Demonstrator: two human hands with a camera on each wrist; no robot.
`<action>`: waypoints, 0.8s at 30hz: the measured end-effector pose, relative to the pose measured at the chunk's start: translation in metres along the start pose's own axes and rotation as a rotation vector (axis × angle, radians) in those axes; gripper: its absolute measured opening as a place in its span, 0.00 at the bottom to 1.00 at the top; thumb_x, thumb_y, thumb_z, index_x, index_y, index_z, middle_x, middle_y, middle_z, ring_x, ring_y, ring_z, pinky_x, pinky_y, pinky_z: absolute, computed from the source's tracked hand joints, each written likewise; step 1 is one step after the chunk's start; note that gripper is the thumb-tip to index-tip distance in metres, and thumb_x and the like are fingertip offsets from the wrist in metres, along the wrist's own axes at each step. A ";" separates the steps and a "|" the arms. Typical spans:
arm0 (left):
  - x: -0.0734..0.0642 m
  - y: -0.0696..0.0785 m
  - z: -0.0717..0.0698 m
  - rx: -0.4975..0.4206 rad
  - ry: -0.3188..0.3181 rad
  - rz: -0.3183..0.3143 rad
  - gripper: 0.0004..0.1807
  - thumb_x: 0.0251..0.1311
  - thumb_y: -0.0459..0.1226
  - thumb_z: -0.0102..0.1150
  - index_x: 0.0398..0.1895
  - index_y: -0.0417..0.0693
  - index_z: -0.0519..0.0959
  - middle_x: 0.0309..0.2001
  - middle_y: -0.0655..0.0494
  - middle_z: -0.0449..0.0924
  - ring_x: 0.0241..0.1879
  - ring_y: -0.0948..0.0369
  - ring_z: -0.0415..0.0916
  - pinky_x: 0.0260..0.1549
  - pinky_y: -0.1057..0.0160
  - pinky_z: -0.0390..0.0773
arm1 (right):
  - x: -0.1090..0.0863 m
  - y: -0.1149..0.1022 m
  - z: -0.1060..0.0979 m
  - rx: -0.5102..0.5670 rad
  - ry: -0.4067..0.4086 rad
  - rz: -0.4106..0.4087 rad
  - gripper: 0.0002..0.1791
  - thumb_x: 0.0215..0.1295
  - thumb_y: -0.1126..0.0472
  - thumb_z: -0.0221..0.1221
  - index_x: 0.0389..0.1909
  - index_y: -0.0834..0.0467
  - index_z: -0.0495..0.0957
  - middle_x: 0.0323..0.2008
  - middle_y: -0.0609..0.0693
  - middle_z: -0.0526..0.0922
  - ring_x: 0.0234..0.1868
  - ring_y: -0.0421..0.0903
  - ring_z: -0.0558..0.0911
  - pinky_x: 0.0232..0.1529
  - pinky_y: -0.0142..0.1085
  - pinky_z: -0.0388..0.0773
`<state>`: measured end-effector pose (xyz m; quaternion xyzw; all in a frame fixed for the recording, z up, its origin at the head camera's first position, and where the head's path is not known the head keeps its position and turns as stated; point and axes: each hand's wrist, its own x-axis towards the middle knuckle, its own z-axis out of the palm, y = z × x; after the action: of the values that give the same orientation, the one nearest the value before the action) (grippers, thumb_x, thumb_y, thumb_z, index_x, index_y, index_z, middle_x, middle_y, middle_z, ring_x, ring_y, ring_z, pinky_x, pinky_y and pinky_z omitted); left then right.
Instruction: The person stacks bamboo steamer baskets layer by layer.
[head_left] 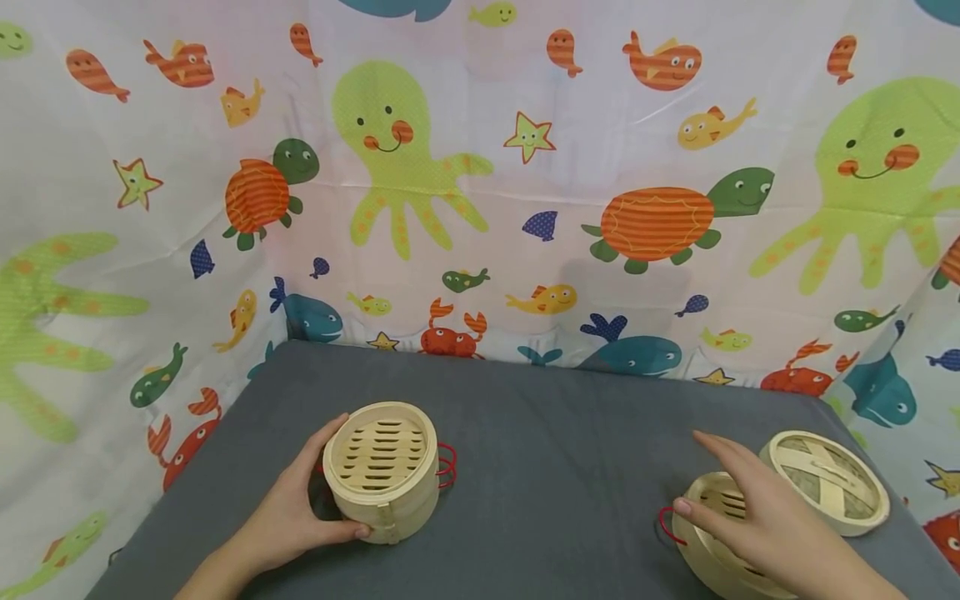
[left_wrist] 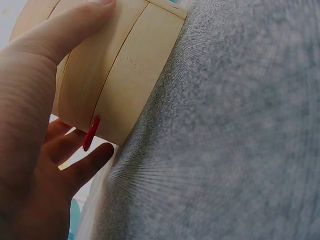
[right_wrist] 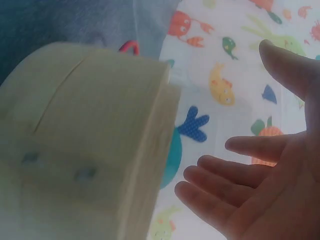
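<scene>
My left hand [head_left: 288, 512] grips a small round bamboo steamer [head_left: 384, 471] on the left of the table, thumb on its near side and fingers round its far side. Its slatted top is uncovered, and red loops stick out at its sides. The left wrist view shows stacked layers in the steamer wall [left_wrist: 112, 70]. On the right, my right hand [head_left: 772, 517] hovers with spread fingers over another bamboo steamer basket [head_left: 697, 546], partly hiding it. In the right wrist view that hand [right_wrist: 250, 185] stands apart from the blurred basket [right_wrist: 85, 115], holding nothing.
A round bamboo lid [head_left: 855, 521] with crossed strips lies at the right, just behind the right-hand basket. Grey cloth covers the table [head_left: 540, 483]. A white curtain [head_left: 480, 192] printed with sea animals hangs behind the table and along both sides.
</scene>
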<state>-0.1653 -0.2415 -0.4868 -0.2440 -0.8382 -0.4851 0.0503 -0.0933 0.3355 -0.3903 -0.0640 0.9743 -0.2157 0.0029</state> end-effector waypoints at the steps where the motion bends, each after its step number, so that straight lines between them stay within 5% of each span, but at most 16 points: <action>1: 0.000 0.000 0.000 -0.001 0.001 -0.003 0.76 0.41 0.43 0.95 0.90 0.69 0.50 0.82 0.59 0.63 0.77 0.66 0.62 0.67 0.75 0.58 | -0.001 0.002 -0.001 -0.006 -0.006 0.011 0.55 0.70 0.31 0.69 0.81 0.67 0.64 0.74 0.72 0.70 0.70 0.74 0.73 0.56 0.73 0.77; 24: 0.001 0.002 0.000 -0.005 0.002 0.011 0.77 0.39 0.40 0.95 0.90 0.68 0.50 0.83 0.60 0.62 0.77 0.68 0.61 0.67 0.77 0.55 | -0.025 0.052 -0.005 -0.058 -0.001 0.044 0.50 0.69 0.38 0.73 0.77 0.69 0.69 0.69 0.75 0.73 0.64 0.78 0.76 0.48 0.72 0.80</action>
<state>-0.1653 -0.2401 -0.4850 -0.2484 -0.8357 -0.4869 0.0531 -0.0746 0.3875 -0.4085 -0.0426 0.9814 -0.1871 0.0063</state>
